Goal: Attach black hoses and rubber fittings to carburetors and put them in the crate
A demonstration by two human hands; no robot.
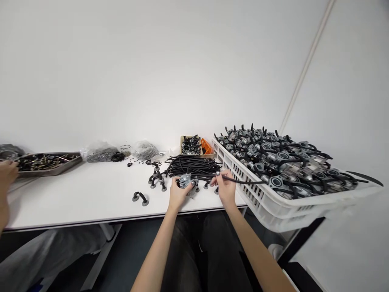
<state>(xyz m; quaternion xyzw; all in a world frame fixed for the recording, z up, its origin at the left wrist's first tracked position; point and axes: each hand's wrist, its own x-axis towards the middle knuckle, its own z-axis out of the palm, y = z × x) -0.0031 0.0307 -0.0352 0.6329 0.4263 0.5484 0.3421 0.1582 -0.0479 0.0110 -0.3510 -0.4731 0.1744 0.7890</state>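
Note:
My left hand [178, 194] is closed around a small metal carburetor [184, 180] just above the table's front part. To its right, my right hand [226, 190] pinches a thin black rubber hose [247, 182], whose long end stretches right toward the crate. Behind both hands lies a pile of black hoses [194, 165]. Left of the carburetor, several short black bent tubes with grey ends [155, 178] stand in a cluster. A similar bent piece [140, 197] rests apart, nearer the front edge.
A white plastic crate [258, 202] heaped with carburetors stands at the right. Small boxes [181, 145] of parts sit at the back, near plastic bags [100, 152] and black rings [118, 157]. At far left, another person's hand [7, 174] is by a metal tray [51, 172].

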